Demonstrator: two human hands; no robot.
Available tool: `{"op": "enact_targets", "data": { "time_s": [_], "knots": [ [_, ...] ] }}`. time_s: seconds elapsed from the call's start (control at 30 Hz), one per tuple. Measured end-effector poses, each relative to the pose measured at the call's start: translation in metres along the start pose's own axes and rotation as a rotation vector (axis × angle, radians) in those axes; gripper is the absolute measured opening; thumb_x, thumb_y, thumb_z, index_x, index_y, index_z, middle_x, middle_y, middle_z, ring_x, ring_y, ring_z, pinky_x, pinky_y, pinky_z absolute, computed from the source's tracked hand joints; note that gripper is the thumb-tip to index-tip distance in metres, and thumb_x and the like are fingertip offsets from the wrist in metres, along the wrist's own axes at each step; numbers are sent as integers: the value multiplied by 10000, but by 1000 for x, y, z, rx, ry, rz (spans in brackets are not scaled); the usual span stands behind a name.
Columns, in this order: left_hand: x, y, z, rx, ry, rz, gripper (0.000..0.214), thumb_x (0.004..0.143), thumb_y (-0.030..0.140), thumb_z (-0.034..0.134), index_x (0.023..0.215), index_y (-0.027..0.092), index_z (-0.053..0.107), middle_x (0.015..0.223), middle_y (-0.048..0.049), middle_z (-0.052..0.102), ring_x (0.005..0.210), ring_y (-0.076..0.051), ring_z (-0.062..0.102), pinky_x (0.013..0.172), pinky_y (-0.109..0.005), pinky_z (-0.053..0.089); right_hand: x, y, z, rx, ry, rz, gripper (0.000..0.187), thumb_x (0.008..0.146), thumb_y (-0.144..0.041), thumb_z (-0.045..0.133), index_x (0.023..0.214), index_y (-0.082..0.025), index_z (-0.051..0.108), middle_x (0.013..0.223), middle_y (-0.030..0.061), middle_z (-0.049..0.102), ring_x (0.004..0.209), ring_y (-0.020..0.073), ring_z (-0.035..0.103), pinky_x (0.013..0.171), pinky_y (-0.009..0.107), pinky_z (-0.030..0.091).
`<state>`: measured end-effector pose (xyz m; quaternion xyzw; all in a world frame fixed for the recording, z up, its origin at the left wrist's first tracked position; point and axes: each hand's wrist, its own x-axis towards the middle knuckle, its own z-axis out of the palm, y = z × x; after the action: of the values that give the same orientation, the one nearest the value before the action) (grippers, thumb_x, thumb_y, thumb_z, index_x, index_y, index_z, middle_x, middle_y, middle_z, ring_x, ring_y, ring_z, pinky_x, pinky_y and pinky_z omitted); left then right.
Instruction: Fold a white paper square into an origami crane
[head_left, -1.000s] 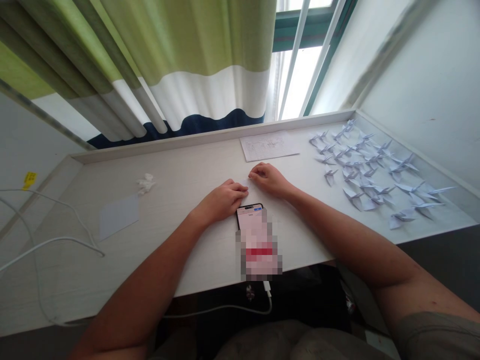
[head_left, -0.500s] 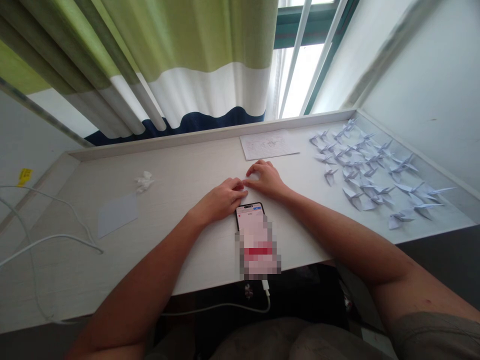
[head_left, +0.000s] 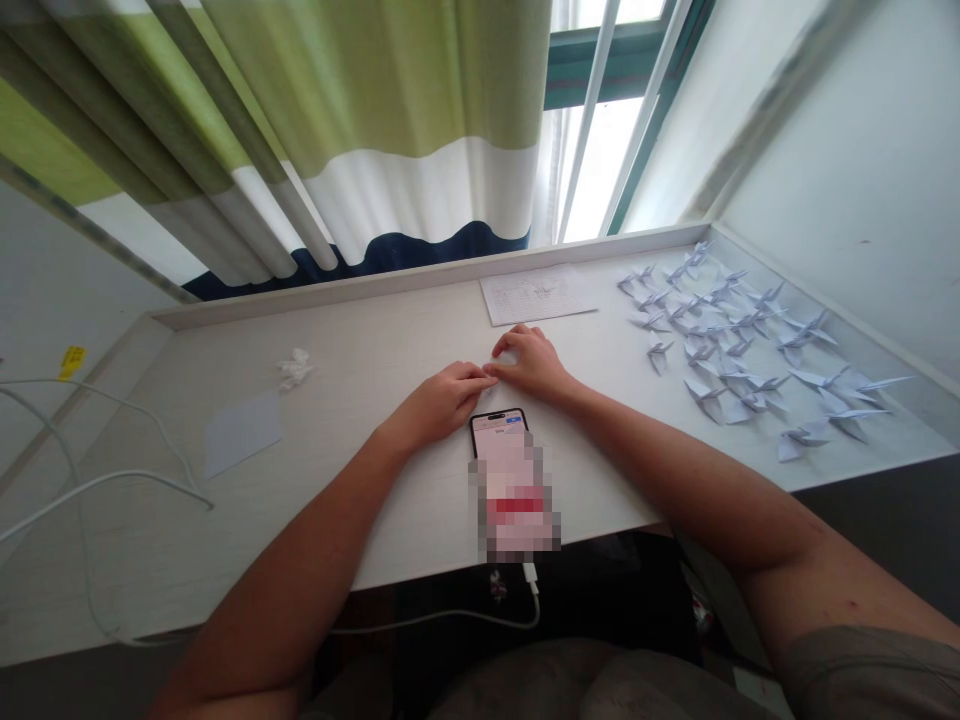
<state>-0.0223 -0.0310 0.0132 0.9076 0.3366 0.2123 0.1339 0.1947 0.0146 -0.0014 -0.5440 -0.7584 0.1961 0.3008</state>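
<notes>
Listing first, on the table [head_left: 352,385], between left hand [head_left: 439,402] and right hand [head_left: 529,362]: small paper [head_left: 490,384], pale, folded, mostly hidden, exact shape unreadable. Handling, by judgement: very light, thin and soft; creases likely to crush under firm pressure; prone to sliding on the smooth table. Best hold: gentle pinch at the folded edges with fingertips [head_left: 474,372], no pressing flat.

Left hand: fingers curled, half closed, tips at small paper. Right hand: fingers arched, tips down, reaching the same spot. Actual hold on small paper: cannot tell.

Around: phone [head_left: 495,424], just below both hands, screen blurred, nearest obstacle to wrists and fingers; cable [head_left: 112,478] running from the phone's lower end, with a second white cable at the table's left. Beyond right hand: sheet with writing [head_left: 538,295]. Further right: paper cranes [head_left: 750,382], many, loosely spread. Left, well apart: crumpled tissue [head_left: 294,370], blank sheet [head_left: 242,433].
</notes>
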Motion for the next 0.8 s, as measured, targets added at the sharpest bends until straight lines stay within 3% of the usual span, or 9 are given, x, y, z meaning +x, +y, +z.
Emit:
{"op": "enact_targets", "data": {
  "time_s": [0.2,0.33,0.47,0.67,0.8],
  "knots": [
    [0,2,2,166,-83,23,310,1054,200,516,1201,234,786,1284,-101,698,1194,-249,647,1004,-387,577,0,-1,-2,-30,-29,11,167,843,-356,819,959,-236,809,1120,104,692,1161,348,591,1019,521,487],
    [-3,0,-8,324,-79,50,319,1037,206,541,1204,265,806,1298,-109,695,1168,-277,625,987,-448,553,-1,7,-7,-20,-128,-125,346,920,-341,756,1262,-304,796,1272,104,686,1230,353,571,1083,561,468],
    [-6,-3,-18,359,-27,-30,246,980,249,643,1115,308,841,1225,-87,734,1161,-307,619,965,-491,513,-4,14,-14,-22,-238,-245,261,967,-332,690,1192,-321,823,1403,88,650,1330,365,517,1162,594,409],
    [3,-3,-8,160,29,-147,187,981,385,710,937,230,804,1131,-68,771,1108,-278,659,998,-472,492,-5,7,-19,33,-241,-212,220,907,-256,692,1113,-260,769,1277,99,698,1275,346,577,1138,589,409],
    [7,-5,1,63,85,-259,221,942,396,767,1061,209,765,1115,-82,763,1094,-282,659,986,-457,520,-4,4,-19,123,-206,-216,104,884,-227,696,978,-234,739,1088,75,759,1129,298,649,1065,516,455]
  ]
}}
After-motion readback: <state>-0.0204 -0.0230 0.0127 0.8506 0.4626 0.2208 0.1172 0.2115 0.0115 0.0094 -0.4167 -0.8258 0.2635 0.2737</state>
